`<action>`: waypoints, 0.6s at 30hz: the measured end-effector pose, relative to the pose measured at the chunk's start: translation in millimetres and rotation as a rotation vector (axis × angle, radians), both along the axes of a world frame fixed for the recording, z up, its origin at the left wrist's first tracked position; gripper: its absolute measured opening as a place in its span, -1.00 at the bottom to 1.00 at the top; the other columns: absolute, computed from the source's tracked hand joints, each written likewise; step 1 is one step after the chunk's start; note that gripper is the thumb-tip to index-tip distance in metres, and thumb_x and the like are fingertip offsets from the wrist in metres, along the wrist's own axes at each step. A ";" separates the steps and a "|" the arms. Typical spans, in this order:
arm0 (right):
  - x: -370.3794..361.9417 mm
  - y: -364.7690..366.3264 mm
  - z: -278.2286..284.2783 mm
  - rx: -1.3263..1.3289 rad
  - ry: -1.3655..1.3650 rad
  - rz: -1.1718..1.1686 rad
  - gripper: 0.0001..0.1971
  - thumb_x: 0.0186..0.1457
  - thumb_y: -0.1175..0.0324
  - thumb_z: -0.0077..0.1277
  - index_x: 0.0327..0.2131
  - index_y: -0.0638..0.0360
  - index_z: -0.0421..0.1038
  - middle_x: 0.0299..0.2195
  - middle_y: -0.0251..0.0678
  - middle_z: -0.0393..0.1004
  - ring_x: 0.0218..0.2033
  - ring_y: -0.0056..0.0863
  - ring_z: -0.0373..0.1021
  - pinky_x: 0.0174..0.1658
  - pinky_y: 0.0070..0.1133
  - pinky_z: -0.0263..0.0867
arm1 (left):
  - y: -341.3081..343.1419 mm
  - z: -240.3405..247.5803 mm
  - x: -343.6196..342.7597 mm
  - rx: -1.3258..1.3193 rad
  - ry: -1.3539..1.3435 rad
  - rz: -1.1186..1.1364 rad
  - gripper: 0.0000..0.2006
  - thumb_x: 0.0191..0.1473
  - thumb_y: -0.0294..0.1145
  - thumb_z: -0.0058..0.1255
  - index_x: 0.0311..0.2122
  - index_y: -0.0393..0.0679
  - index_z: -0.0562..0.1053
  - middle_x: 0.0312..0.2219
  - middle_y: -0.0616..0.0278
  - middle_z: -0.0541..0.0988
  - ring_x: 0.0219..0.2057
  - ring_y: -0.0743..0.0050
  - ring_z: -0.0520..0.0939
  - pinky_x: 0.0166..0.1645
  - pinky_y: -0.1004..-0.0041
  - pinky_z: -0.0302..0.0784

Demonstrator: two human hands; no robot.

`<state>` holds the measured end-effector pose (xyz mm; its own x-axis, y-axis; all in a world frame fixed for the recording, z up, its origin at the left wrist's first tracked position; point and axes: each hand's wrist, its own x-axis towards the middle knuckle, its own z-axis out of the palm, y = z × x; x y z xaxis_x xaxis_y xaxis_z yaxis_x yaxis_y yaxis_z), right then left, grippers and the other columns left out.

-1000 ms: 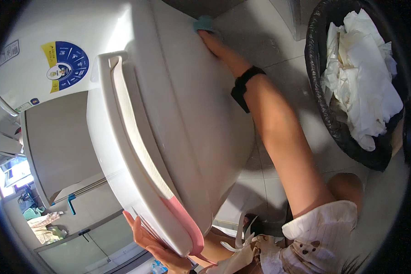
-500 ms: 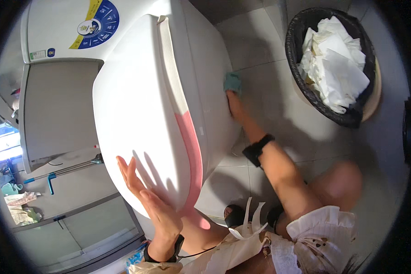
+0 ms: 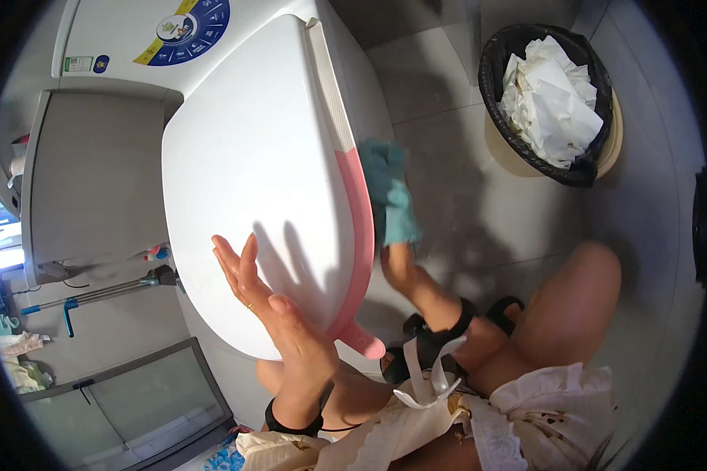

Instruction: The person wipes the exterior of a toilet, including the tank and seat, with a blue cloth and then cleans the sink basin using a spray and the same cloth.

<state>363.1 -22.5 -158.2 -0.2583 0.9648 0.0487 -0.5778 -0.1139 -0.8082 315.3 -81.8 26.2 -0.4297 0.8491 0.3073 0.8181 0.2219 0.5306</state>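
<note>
A white toilet lid (image 3: pixel 251 173) lies lowered over a seat with a ribbed cover, pink (image 3: pixel 359 228) at the front and cream behind. A pink tab (image 3: pixel 363 343) sticks out from the cover's front. My left hand (image 3: pixel 283 318) is at the lid's front left, fingers stretched and apart, holding nothing. Whether it touches the lid I cannot tell; its shadow falls on the white surface. Low on the toilet's right side, my right hand (image 3: pixel 401 263) holds a teal cloth (image 3: pixel 393 200), which hangs beside the bowl and covers most of the fingers.
A beige waste bin with a black liner (image 3: pixel 491 102) stands at the far right, filled with crumpled white paper (image 3: pixel 554 102). Left of the toilet are a grey cabinet (image 3: pixel 98 173), a long-handled tool (image 3: pixel 106 294) and a glass-fronted frame (image 3: pixel 126 400). My knees are close on the right.
My right hand has drawn the teal cloth back toward me along the toilet's side, and more cloth shows. My left hand keeps its pose by the lid. The view has shifted slightly.
</note>
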 end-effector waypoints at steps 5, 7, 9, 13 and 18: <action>-3.9 62.5 43.7 0.221 -0.121 0.109 -0.54 0.20 0.22 -0.51 0.14 0.17 -0.08 0.17 -0.10 -0.14 0.18 -0.24 -0.13 0.20 -0.46 -0.21 | -6.7 3.0 -9.3 -0.028 0.067 0.050 -0.41 0.15 0.05 -0.68 0.12 -0.21 0.03 0.19 -0.08 -0.22 0.22 -0.02 -0.25 0.20 0.04 -0.35; 4.0 89.5 58.6 0.299 -0.309 0.149 -0.54 0.20 0.21 -0.50 0.13 0.15 -0.04 0.16 -0.08 -0.10 0.17 -0.23 -0.10 0.19 -0.46 -0.20 | -2.5 2.6 -4.7 -0.032 0.058 0.038 -0.41 0.15 0.04 -0.68 0.12 -0.21 0.03 0.19 -0.08 -0.22 0.22 -0.02 -0.25 0.20 0.04 -0.35; -5.9 109.5 57.6 0.306 -0.368 0.195 -0.54 0.18 0.17 -0.46 0.11 0.13 0.01 0.14 -0.07 -0.05 0.15 -0.22 -0.06 0.19 -0.46 -0.19 | -2.3 0.4 -6.6 -0.047 0.077 0.043 -0.41 0.16 0.04 -0.68 0.12 -0.20 0.03 0.19 -0.08 -0.22 0.22 -0.02 -0.26 0.21 0.04 -0.35; -27.3 166.9 59.6 0.035 -0.047 0.035 -0.51 0.12 0.07 -0.38 -0.03 0.25 0.20 0.05 -0.23 0.16 0.11 -0.43 0.02 0.14 -0.55 -0.13 | 3.1 -0.4 -2.8 -0.045 0.044 0.053 -0.39 0.14 0.09 -0.65 0.11 -0.19 0.06 0.20 0.01 -0.20 0.24 0.17 -0.27 0.24 0.15 -0.43; -58.8 244.8 63.3 0.096 -0.016 0.120 -0.47 0.15 0.10 -0.36 0.10 0.24 0.06 0.13 -0.35 0.02 0.14 -0.56 -0.06 0.17 -0.61 -0.18 | 0.0 4.0 -6.3 -0.081 0.059 0.081 -0.34 0.11 0.17 -0.65 0.11 -0.18 0.07 0.20 0.00 -0.20 0.24 0.16 -0.28 0.23 0.16 -0.45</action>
<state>304.2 222.3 -94.8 -0.3726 0.9182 0.1344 -0.5517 -0.1028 -0.8277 309.0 -81.8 30.2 -0.4806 0.8356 0.2661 0.8253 0.3284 0.4594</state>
